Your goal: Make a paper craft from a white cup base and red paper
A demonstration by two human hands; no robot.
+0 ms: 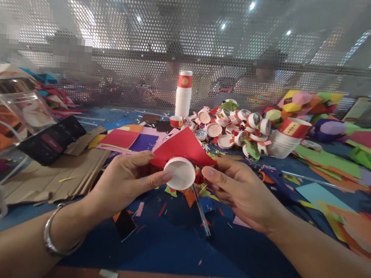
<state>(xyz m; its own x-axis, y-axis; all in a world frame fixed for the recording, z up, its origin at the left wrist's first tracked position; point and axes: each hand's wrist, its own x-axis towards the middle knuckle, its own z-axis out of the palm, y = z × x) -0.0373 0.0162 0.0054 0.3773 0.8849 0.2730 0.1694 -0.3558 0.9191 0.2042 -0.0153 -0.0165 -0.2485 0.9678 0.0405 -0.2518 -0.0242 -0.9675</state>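
A small white paper cup bottom (180, 174) faces me at the centre, with a sheet of red paper (185, 145) set behind it. My left hand (130, 175) pinches the paper's left corner, its thumb lying on the cup's edge. At the paper's right corner, my right hand (238, 189) grips with thumb and fingers. Below the cup, a pen-like clear stick (202, 214) lies on the blue table among paper scraps. How the paper joins the cup is hidden from me.
Behind stand a stack of paper cups (183, 95) and a heap of cut cup bottoms (222, 127). A tilted cup stack (287, 139) and coloured papers lie right. Cardboard (81, 177) and a propped phone (52, 138) are left. A perforated screen (140, 57) closes off the back.
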